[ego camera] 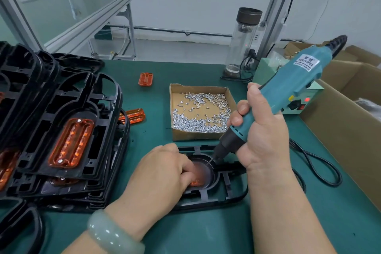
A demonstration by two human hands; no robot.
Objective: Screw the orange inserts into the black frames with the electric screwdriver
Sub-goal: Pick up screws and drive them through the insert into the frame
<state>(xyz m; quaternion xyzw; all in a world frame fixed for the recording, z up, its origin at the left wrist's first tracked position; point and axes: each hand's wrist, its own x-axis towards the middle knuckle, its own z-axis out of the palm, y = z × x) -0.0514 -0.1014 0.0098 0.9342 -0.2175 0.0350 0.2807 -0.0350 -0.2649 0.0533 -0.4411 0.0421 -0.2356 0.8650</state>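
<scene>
Currently mid-fastening. The right hand (261, 130) grips the electric screwdriver (288, 88) low on its teal barrel, fingers (237, 119) wrapped tight round it and thumb up the side. The tool is tilted, with its bit tip down at the far end of the orange insert (199, 173).

The insert sits in the oval recess of the black frame (231, 192), which lies flat on the green surface (206, 233) close to its near edge, about centre. The left hand (162, 171) rests knuckles-up over the recess, fingers (185, 171) bent, their tips down on the insert and pinning it. Cannot tell if they also pinch a screw; the tips are hidden.

The screw box (193, 136) sits just behind the frame, toward mid-surface. A stack of finished frames (61, 130) is at the left edge, with loose inserts (145, 79) beyond it.

Handling, judged:
- The frame looks like stiff moulded plastic, light and likely to skate on the mat under bit pressure, so it needs holding down.
- The insert looks thin, translucent and rigid. It could crack or shift if the screw is driven crooked or too hard.
- Best hold is pressing on the insert's flat face near the hole, with the fingers kept clear of the spinning bit.
- The bit is at an angle, so cam-out is a risk.
</scene>
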